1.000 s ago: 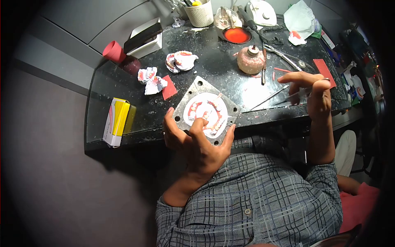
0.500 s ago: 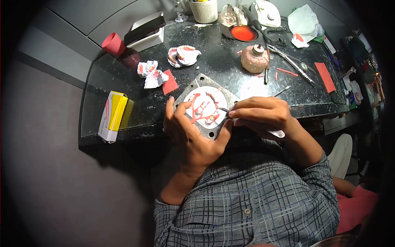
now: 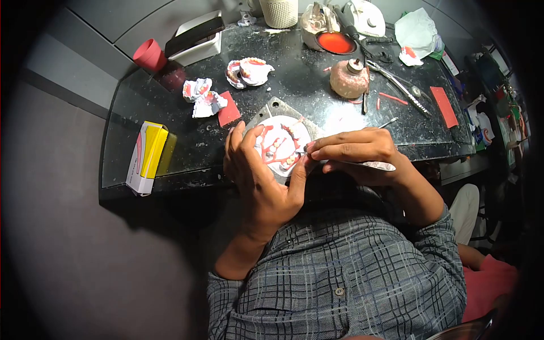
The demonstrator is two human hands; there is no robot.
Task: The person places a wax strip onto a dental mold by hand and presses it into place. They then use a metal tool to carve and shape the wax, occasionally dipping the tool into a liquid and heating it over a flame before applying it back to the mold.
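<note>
My left hand (image 3: pixel 266 184) is closed around a grey metal dental flask (image 3: pixel 276 104), its thumb along the near right edge. White plaster (image 3: pixel 275 124) fills the flask. On it lie red wax strips and several artificial teeth (image 3: pixel 287 162). My right hand (image 3: pixel 362 148) pinches a slim metal wax carver (image 3: pixel 378 165), whose broad end sticks out to the right below the fingers. The carver's working tip is at the plaster's right edge, near the left thumb, and is partly hidden by the fingers.
Plaster tooth models (image 3: pixel 249 72) and a red wax sheet (image 3: pixel 229 109) lie behind the left hand. A round spirit burner (image 3: pixel 348 79), metal tools (image 3: pixel 399 88) and another wax strip (image 3: pixel 443 106) are on the right. A yellow-white box (image 3: pixel 148 156) stands at left. Another person's red sleeve (image 3: pixel 492 283) shows lower right.
The carver has tilted, its broad end now higher and flatter. My right fingertips have moved closer to my left thumb. The whole view has shifted slightly.
</note>
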